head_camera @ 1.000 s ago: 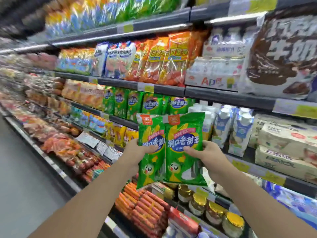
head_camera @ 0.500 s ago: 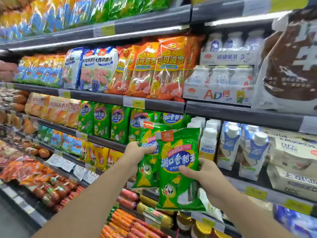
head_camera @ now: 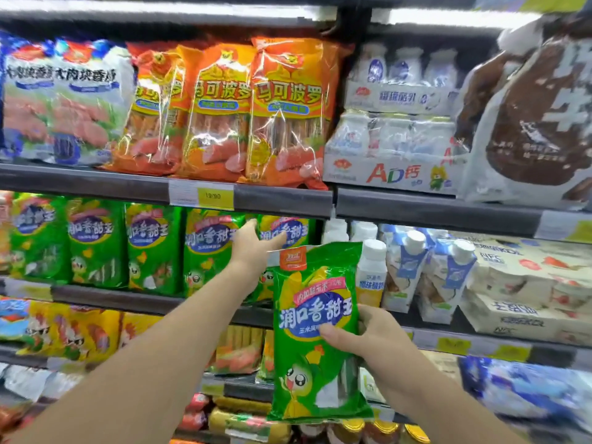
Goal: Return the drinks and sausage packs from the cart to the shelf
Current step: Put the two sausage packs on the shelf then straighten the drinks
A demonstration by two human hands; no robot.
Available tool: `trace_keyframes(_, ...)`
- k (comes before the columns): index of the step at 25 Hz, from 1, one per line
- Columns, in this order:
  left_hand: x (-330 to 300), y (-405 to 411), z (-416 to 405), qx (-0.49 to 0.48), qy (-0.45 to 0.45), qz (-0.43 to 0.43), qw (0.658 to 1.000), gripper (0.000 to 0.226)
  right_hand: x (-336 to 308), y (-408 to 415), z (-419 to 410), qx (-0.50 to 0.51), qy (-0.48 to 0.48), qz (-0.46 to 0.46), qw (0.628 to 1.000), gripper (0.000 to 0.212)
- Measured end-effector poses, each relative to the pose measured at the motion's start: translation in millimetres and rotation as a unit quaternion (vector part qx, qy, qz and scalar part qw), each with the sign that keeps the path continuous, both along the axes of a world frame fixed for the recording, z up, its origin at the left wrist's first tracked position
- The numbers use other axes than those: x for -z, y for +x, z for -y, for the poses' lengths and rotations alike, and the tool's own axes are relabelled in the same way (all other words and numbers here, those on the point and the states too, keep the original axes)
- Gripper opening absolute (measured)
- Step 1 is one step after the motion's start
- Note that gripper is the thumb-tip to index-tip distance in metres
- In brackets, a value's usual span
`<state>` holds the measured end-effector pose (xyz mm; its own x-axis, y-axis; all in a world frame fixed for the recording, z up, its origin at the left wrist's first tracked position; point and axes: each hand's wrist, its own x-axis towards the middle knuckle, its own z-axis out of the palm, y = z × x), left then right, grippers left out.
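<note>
My right hand (head_camera: 368, 334) grips a green corn-sausage pack (head_camera: 315, 331) by its middle and holds it upright in front of the shelves. My left hand (head_camera: 253, 248) reaches into the middle shelf (head_camera: 112, 296), its thumb and fingers closed on a second green sausage pack (head_camera: 286, 230). That pack stands at the right end of a row of matching green packs (head_camera: 153, 245). My arm hides its lower part. The cart is not in view.
Orange sausage packs (head_camera: 285, 110) fill the shelf above, behind a price tag (head_camera: 201, 195). White drink bottles (head_camera: 371, 270) and blue-white cartons (head_camera: 407, 270) stand right of the green row. Bottle multipacks (head_camera: 394, 149), yellow packs (head_camera: 77, 334) and jars (head_camera: 381, 431) occupy other shelves.
The view has closed in on the shelf. My left hand has carried its green pack up and forward into the row's right end. My right hand still holds the other pack, now lower.
</note>
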<state>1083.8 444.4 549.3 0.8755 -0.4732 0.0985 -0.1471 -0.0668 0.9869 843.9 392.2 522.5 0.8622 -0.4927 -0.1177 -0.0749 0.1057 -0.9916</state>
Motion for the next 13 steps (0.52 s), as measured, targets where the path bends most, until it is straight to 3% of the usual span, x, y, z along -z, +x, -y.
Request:
trace_keyframes(4,14,-2,0,-0.022,0.071,0.140,0.987,0.085,5,-3,3,0.016,-0.010,-0.013,1.000,0.043)
trace_keyframes(8,29,-39,-20,-0.052,0.112,0.341,0.932,0.086,14,-1,4,0.017,0.001,-0.018,1.000,0.047)
trace_keyframes(11,34,-52,-27,-0.023,0.119,0.395,0.910,0.069,18,1,6,0.009,0.007,-0.020,1.000,0.057)
trace_keyframes(12,36,-46,-26,-0.039,0.163,0.439,0.883,0.060,18,2,6,0.008,0.006,-0.020,1.000,0.058)
trace_keyframes(13,33,-42,-27,-0.049,0.194,0.461,0.865,0.068,19,5,8,0.010,0.006,-0.017,1.000,0.056)
